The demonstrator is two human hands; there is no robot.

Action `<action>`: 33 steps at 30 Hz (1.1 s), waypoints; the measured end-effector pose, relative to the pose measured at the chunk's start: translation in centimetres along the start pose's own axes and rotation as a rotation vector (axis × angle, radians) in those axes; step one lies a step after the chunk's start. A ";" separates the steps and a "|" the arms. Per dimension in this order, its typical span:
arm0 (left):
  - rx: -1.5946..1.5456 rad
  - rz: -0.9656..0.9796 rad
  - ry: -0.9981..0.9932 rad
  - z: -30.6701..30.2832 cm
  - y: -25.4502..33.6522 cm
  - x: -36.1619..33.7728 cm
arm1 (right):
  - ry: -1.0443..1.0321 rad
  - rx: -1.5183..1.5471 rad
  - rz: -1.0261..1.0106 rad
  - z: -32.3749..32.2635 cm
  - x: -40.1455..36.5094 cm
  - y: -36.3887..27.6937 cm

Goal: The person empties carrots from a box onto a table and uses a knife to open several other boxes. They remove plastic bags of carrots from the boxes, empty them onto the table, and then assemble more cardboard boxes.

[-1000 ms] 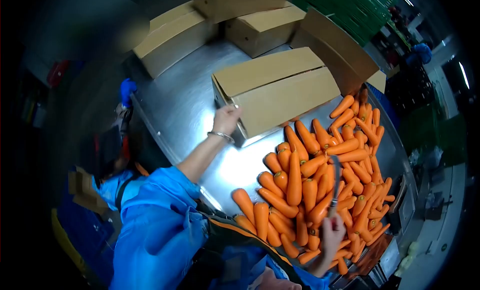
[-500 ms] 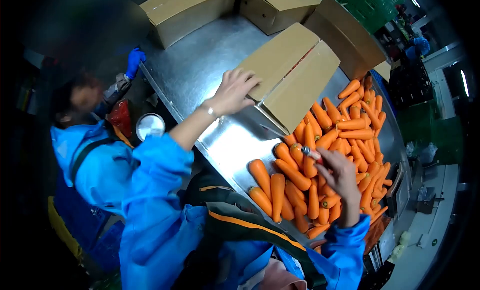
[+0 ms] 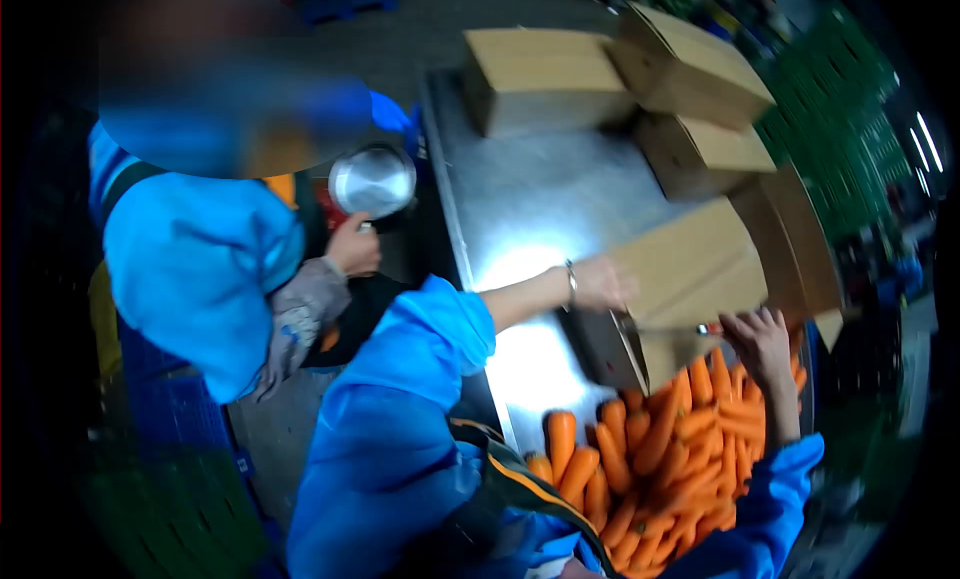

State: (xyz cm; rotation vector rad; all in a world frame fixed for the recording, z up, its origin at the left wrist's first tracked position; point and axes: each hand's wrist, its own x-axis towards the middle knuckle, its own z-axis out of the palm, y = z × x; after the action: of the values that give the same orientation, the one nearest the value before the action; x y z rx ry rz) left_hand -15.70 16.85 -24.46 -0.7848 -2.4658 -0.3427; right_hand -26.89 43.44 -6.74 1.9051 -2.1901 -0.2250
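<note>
My left hand (image 3: 603, 284) lies at the near left edge of a cardboard box (image 3: 700, 254), its blurred fingers stretched out on the top. The flaps of this box are folded over. In my right hand (image 3: 762, 341), over the box's near right side, is a slim red tool (image 3: 711, 329) with a pale end pointing left; its exact kind I cannot tell. A heap of orange carrots (image 3: 690, 449) lies beneath and in front of the box, on the metal table (image 3: 520, 204).
More cardboard boxes (image 3: 545, 74) stand at the far end, and an open box (image 3: 795, 239) is behind mine. Green crates (image 3: 835, 129) are stacked at the right. On the left, a co-worker's hand (image 3: 355, 247) is beside a round metal pan (image 3: 372, 179).
The view has swung left, so table and boxes appear shifted right. My right hand, with the red tool, has gone from over the carrots to the box. My left hand stays at its edge.
</note>
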 end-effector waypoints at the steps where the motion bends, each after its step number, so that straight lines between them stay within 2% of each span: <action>1: 0.045 0.019 -0.007 0.0 0.4 -0.4 | 0.018 -0.007 -0.030 0.4 0.2 0.4; 3: 0.126 0.092 0.089 -0.6 0.9 -0.6 | 0.066 0.007 -0.058 1.6 -0.4 1.5; 7: 0.051 0.000 0.175 -3.6 3.2 -3.0 | -0.014 -0.065 0.018 2.3 -2.3 3.2; 9: -0.040 -0.058 0.150 -5.9 4.3 -3.8 | -0.001 -0.219 0.158 2.7 -4.5 5.6; 10: -0.075 -0.093 0.109 -7.0 4.8 -4.0 | -0.114 -0.248 0.258 1.1 -4.9 5.7; 11: -0.110 -0.115 0.077 -7.7 5.2 -4.2 | -0.009 -0.249 0.319 0.6 -5.6 6.3; 13: 0.011 -0.145 0.307 -8.7 6.1 -4.6 | -0.098 -0.411 0.557 -0.8 -7.1 7.2; 14: 0.010 -0.181 0.341 -8.6 6.2 -5.1 | -0.133 -0.475 0.674 0.4 -9.2 9.2; 15: 0.004 -0.229 0.383 -8.7 6.4 -5.2 | -0.191 -0.480 0.819 0.4 -9.8 9.5; 16: -0.005 -0.275 0.426 -8.7 6.7 -5.3 | -0.159 -0.333 0.962 0.4 -10.3 9.6; 17: -0.023 -0.350 0.435 -8.8 7.1 -4.2 | -0.007 -0.145 1.027 3.0 -12.2 10.5; 19: -0.061 -0.489 0.517 -8.9 7.4 -3.4 | 0.235 0.247 0.990 3.5 -12.4 7.3; 20: -0.100 -0.585 0.596 -8.1 6.9 -4.7 | 0.284 0.238 0.962 3.0 -12.3 4.0; 21: -0.494 -1.210 0.874 -8.9 6.1 -5.3 | 0.288 0.389 0.945 4.5 -13.8 2.7; 22: -0.952 -1.157 0.989 -10.3 4.6 -5.4 | 0.290 0.517 0.896 2.6 -12.7 -0.9; 23: -0.840 -1.192 0.921 -9.9 5.2 -6.1 | 0.279 0.346 0.664 3.1 -13.4 -2.0; 25: -0.601 -1.217 0.788 -8.5 5.4 -5.8 | 0.076 0.284 0.768 0.5 -12.1 -4.2; 27: -0.502 -1.087 0.800 -7.3 7.6 -4.5 | 0.377 0.429 0.708 1.9 -11.7 -5.0; 28: -0.455 -1.013 0.795 -7.0 8.5 -3.8 | 0.403 0.645 0.817 2.2 -11.2 -5.8; 29: -0.406 -0.935 0.796 -6.8 8.8 -3.4 | 0.516 0.665 0.789 2.1 -10.6 -7.8; 30: -0.399 -1.091 0.680 -6.3 7.9 -4.4 | 0.663 0.673 0.687 3.5 -10.3 -9.8; 31: -0.467 -1.193 0.745 -6.8 6.8 -4.4 | 0.652 0.789 0.645 3.4 -9.8 -13.0; 33: -0.816 -1.151 0.823 -7.3 4.4 -5.5 | 0.439 1.063 0.550 4.2 -10.2 -20.3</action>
State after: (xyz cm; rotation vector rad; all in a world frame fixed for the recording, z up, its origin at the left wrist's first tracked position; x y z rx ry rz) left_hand -6.27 15.05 -21.13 0.5727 -1.6383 -1.7154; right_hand -7.38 50.44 -16.86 1.3147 -2.5512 1.5385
